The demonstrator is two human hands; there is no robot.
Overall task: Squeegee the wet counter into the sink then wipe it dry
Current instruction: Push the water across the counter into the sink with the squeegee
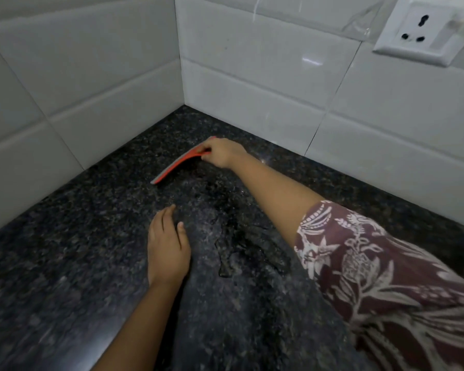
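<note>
1. The right hand [224, 152] is stretched far toward the corner and clamped on one end of the orange squeegee [180, 163]; its grey blade edge looks pressed to the counter [78, 250], though blur makes the contact hard to confirm.
2. The left hand [168, 247] lies flat and open on the stone nearer the body, holding nothing, seemingly as a brace for the long reach.
3. To do this stroke well, I would keep the blade tilted and pushed down evenly along its whole length, then draw it in one steady pull so the water gathers ahead of it instead of slipping past the free end.
4. A puddle [233, 250] lies between the two arms, just beside the left hand, so the pull should pass through it.
5. The tiled walls [252, 89] meet at the corner just beyond the squeegee, leaving little room to go deeper; a socket [423, 28] sits high on the right wall, well apart from the water.
6. Open counter lies toward the body. The sink is not in view.
</note>
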